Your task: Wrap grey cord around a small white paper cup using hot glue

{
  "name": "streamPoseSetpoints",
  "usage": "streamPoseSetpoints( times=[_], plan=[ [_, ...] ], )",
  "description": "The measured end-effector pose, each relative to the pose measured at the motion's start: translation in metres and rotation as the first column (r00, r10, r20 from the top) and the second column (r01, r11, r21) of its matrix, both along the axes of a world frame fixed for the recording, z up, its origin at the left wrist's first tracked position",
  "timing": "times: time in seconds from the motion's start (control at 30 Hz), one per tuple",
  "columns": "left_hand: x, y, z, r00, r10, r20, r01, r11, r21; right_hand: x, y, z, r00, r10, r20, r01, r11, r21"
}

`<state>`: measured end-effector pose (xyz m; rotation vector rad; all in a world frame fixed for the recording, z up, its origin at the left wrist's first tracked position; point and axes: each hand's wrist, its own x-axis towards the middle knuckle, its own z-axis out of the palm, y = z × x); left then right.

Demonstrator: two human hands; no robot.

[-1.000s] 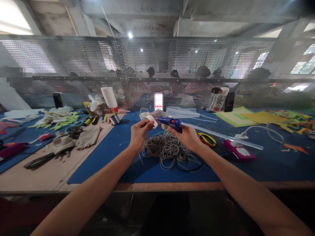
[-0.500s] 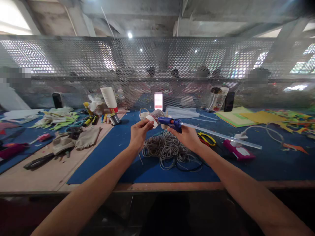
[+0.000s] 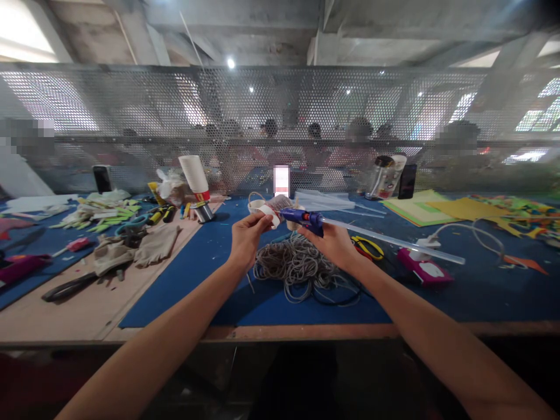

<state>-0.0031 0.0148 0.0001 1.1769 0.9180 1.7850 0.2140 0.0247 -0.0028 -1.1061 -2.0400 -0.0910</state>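
My left hand [image 3: 247,238] pinches a small curved white paper piece [image 3: 269,215] between thumb and fingers. A blue hot glue gun [image 3: 301,216] is in my right hand [image 3: 335,244], its nozzle pointing left at the white piece. Whether the nozzle touches the piece, I cannot tell. From the gun's back a long clear glue stick [image 3: 394,238] slants out to the right. Below both hands lies a tangled heap of grey cord [image 3: 301,265] on the blue mat [image 3: 192,286]. Behind the white piece sits a small pale cup with a looped handle [image 3: 254,204], partly hidden.
Yellow-handled scissors [image 3: 371,248] and a magenta power socket box [image 3: 424,273] lie right. Stacked paper cups [image 3: 192,173] on a can [image 3: 203,212], and work gloves [image 3: 157,245], are left. Clear plastic sheets [image 3: 326,200] lie before a perforated metal screen [image 3: 289,105]; people sit beyond.
Both hands, the white piece and the glue gun stay almost still. The rear end of the glue stick has shifted very slightly.
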Motion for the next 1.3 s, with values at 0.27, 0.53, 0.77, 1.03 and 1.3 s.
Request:
streamPoseSetpoints(
  times=[0.27,0.53,0.77,1.03,1.3],
  plan=[
    [-0.001,0.001,0.001,1.000,-0.002,0.009,0.002,1.000,-0.007,0.000,-0.002,0.002,1.000,0.008,0.009,-0.008,1.000,0.004],
    [-0.001,0.000,0.002,0.999,-0.002,0.041,0.003,1.000,-0.027,0.002,0.001,-0.001,0.999,-0.013,0.038,0.012,1.000,0.016],
    [-0.001,0.001,0.003,0.998,0.005,0.055,-0.003,1.000,-0.031,0.002,0.001,-0.001,0.999,-0.006,0.044,0.005,1.000,0.025],
    [-0.002,0.001,0.003,0.997,-0.025,0.078,0.027,0.999,-0.026,0.000,-0.002,0.004,0.998,0.032,-0.047,-0.035,0.997,-0.072],
    [0.002,0.000,-0.001,0.996,-0.034,-0.080,0.031,0.999,-0.042,0.002,-0.008,0.023,0.915,0.088,-0.394,-0.243,0.899,-0.365]
  ],
)
